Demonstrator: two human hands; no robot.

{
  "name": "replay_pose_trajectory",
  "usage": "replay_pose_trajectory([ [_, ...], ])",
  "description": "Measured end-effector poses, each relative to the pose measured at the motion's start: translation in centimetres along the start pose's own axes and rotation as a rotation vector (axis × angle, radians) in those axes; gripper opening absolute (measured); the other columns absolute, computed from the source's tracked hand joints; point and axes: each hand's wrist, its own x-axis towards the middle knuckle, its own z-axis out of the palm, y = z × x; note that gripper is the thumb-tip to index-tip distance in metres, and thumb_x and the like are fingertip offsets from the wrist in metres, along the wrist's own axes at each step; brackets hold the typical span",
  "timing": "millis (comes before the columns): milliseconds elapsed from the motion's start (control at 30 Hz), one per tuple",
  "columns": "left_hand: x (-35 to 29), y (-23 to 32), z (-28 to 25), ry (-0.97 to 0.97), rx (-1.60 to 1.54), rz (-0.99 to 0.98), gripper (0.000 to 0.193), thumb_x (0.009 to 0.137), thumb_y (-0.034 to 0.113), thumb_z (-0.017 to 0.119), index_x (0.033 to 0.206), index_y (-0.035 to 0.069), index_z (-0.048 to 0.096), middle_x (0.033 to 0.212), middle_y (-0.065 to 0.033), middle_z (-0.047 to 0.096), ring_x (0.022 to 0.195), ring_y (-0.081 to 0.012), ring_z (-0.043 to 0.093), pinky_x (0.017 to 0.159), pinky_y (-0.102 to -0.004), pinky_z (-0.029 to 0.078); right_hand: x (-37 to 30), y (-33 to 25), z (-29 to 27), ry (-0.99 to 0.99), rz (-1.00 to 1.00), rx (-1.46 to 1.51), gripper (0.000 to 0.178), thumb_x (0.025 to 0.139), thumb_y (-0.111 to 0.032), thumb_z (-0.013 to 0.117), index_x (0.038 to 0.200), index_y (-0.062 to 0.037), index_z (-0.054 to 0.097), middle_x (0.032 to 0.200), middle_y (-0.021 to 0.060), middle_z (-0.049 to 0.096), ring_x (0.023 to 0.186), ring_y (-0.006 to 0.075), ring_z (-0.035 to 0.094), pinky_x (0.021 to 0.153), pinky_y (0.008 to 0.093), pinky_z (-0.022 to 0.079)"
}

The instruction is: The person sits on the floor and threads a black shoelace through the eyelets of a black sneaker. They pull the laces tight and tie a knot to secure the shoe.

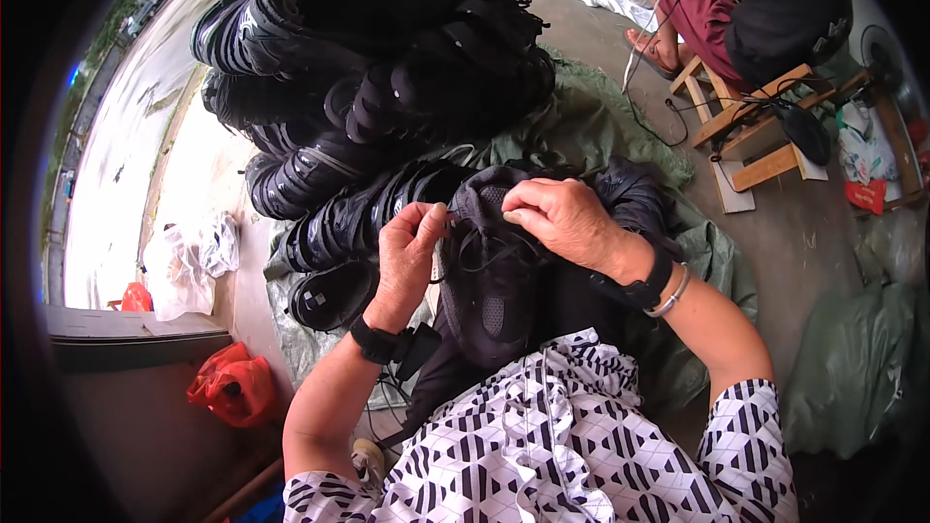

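A black shoe [484, 276] lies on my lap with its toe toward me and its collar pointing away. Its dark shoelace [475, 250] is loosely looped over the tongue. My left hand [412, 247], at the left side of the eyelets, pinches the lace between thumb and forefinger. On the other side, near the collar, my right hand [559, 218] is closed in a pinch on the lace too, though the dark strand barely shows against the shoe. Dark bands circle both wrists.
A tall pile of black shoes [387, 58] rises ahead, with a row of nested shoes [387, 199] below it on green sheeting [620, 116]. A red plastic bag [232, 383] lies at left. A person [775, 10] sits by a wooden stool [765, 126] at far right.
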Motion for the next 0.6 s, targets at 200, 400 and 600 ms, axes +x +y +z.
replay_pose_trajectory([
  [200, -0.6, 0.4, 0.2, -0.129, 0.118, 0.026, 0.022, 0.099, 0.025, 0.057, 0.089, 0.005, 0.061, 0.073, 0.0044, 0.058, 0.061, -0.0028, 0.049, 0.055, -0.0181, 0.040, -0.4, -1.3, 1.1, -0.263, -0.094, 0.048, 0.011, 0.085, -0.019, 0.064, 0.086, -0.0074, 0.064, 0.079, 0.0097, 0.066, 0.077, 0.0300, 0.066, 0.071, 0.0388, 0.052],
  [400, -0.5, -0.1, 0.5, -0.057, 0.192, 0.003, 0.022, 0.095, 0.021, 0.063, 0.086, 0.001, 0.061, 0.072, 0.0016, 0.059, 0.066, -0.0059, 0.052, 0.060, -0.0226, 0.045, 0.9, -0.8, 0.9, -0.025, 0.094, 0.086, 0.009, 0.086, -0.012, 0.065, 0.090, -0.0042, 0.066, 0.072, 0.0052, 0.066, 0.065, 0.0157, 0.062, 0.062, 0.0284, 0.049],
  [600, -0.8, 0.1, 1.0, 0.046, 0.406, 0.130, 0.019, 0.090, 0.019, 0.069, 0.086, 0.002, 0.061, 0.071, -0.0029, 0.060, 0.065, -0.0065, 0.052, 0.058, -0.0249, 0.044, 1.7, -0.2, 1.9, -0.136, 0.211, 0.140, 0.012, 0.083, -0.006, 0.066, 0.093, -0.0007, 0.069, 0.071, 0.0005, 0.067, 0.067, 0.0041, 0.058, 0.062, 0.0245, 0.048],
])
